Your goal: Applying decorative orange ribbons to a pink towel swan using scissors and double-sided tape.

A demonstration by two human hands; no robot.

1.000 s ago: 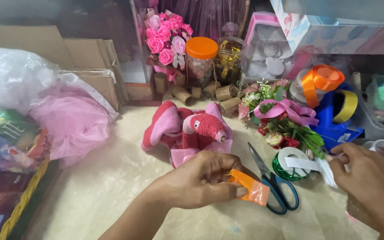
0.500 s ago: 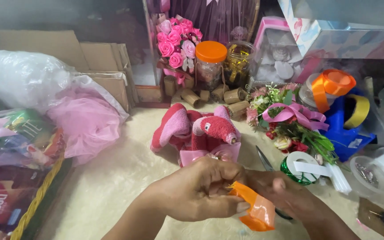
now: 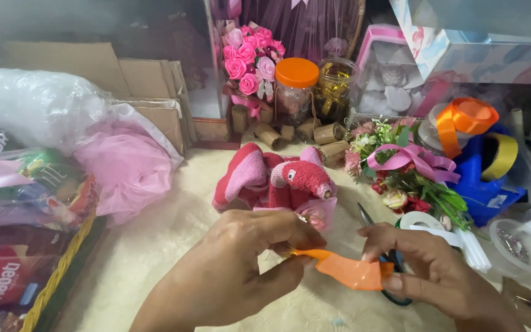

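We hold a short strip of orange ribbon (image 3: 348,270) between both hands, low in the middle of the view and just above the pale bench (image 3: 155,246). Our left hand (image 3: 241,270) pinches the ribbon's narrow, gathered end between thumb and fingertips, the rest of the hand curled in, which looks like a way to keep that end bunched. Our right hand (image 3: 437,276) grips the wider end with thumb on top and fingers beneath, so the strip is drawn out flat between the two. Just behind the hands lies a red and pink towel figure (image 3: 278,181) with a small wrapped sweet at its front, close enough that the ribbon is near it but not touching. Scissors (image 3: 394,289) lie partly hidden under our right hand, beside a roll of white tape (image 3: 422,222), within easy reach. Further back stand a pink rose bouquet (image 3: 250,58), a jar with an orange lid (image 3: 296,89), small cardboard tubes (image 3: 314,132) and a flower arrangement with a pink bow (image 3: 410,166). An orange ribbon spool (image 3: 468,117) sits on the right; a wicker basket (image 3: 62,270) of snack packets sits on the left.
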